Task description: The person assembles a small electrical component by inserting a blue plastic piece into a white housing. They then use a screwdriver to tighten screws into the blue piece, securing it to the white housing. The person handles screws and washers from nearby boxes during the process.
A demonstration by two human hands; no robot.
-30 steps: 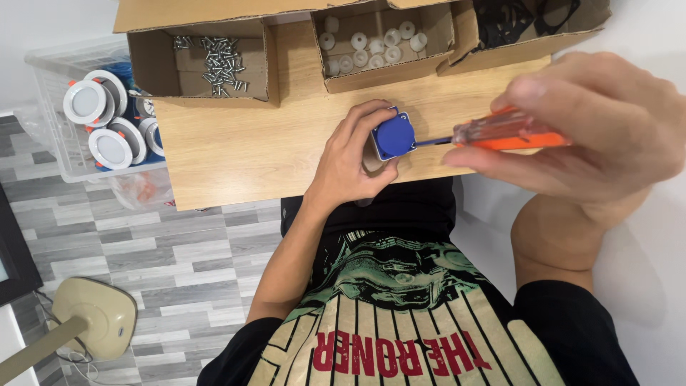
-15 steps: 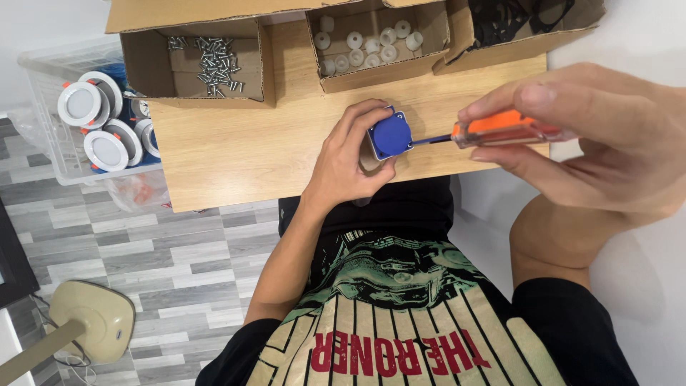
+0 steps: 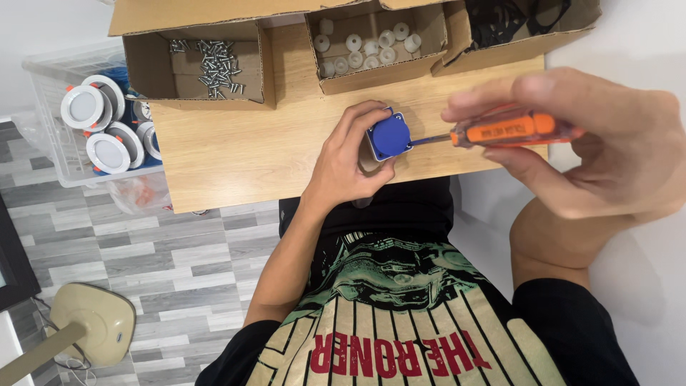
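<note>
My left hand point(image 3: 348, 159) grips a small blue square part with a round blue face point(image 3: 389, 136), held just above the wooden table point(image 3: 236, 154). My right hand point(image 3: 593, 139) holds an orange-handled screwdriver point(image 3: 500, 129) level, its metal tip touching the right side of the blue part. Both hands are close to the table's near edge.
Open cardboard boxes stand along the table's far side: one with screws point(image 3: 214, 61), one with white round pieces point(image 3: 368, 44), one with black items point(image 3: 511, 21). A clear plastic bin point(image 3: 50, 78) of round white light fittings point(image 3: 107, 125) sits left of the table. A beige fan base point(image 3: 93, 325) rests on the grey floor.
My hands with the blue part and the screwdriver have shifted very slightly; the grip and the contact between tip and part stay the same.
</note>
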